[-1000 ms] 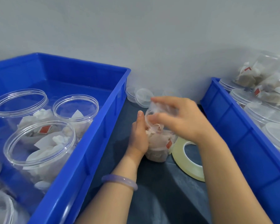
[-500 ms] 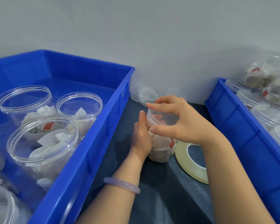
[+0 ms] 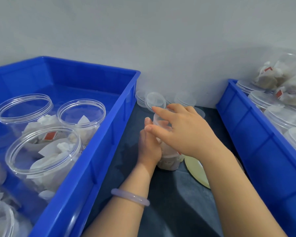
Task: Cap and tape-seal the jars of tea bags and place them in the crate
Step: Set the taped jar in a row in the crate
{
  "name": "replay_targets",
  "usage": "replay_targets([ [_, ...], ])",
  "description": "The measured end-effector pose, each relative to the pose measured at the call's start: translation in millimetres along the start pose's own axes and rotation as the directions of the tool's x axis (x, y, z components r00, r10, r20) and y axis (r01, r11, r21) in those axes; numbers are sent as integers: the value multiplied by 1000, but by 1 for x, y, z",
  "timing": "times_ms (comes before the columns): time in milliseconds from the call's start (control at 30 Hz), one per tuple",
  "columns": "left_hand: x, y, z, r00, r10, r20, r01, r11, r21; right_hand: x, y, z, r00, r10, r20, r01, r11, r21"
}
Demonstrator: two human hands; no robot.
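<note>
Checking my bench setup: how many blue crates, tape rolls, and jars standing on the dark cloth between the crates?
Blue crates: 2
Tape roll: 1
Jar on the dark cloth: 1
Total: 4

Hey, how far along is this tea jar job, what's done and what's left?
Done: capped jars sit in the right crate; tape on them is too hard to see. In hand: the left hand grips a jar while the right hand holds the lid on its mouth. Left: sealing it with the tape roll, crating it, and capping the open jars in the left crate.
</note>
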State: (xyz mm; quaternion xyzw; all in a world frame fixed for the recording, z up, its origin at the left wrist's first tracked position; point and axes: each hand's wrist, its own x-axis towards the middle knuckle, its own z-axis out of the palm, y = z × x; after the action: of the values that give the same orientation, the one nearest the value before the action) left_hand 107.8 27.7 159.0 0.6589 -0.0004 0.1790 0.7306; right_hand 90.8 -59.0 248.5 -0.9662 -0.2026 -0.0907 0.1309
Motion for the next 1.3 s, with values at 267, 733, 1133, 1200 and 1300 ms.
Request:
replay_targets([
  [267, 2, -6, -4, 999, 44, -21, -38, 975, 218, -2, -6, 3, 996, 78, -43, -78, 997, -14],
  [733, 15, -5, -9, 973, -40, 227, 112, 943, -313, -4, 7, -16, 996, -91, 19, 81, 948, 308],
  [1133, 10, -3, -3, 994, -83, 67, 101, 941, -322, 1, 16, -13, 995, -104, -13, 101, 919, 381],
  [1200, 11, -5, -4, 998, -60, 10, 61, 961, -271, 1, 18, -14, 992, -78, -100, 112, 912, 394],
  [1300, 11, -4, -6, 999, -43, 20, 47, 969, -241, 3, 19, -11, 994, -69, -87, 99, 910, 403],
])
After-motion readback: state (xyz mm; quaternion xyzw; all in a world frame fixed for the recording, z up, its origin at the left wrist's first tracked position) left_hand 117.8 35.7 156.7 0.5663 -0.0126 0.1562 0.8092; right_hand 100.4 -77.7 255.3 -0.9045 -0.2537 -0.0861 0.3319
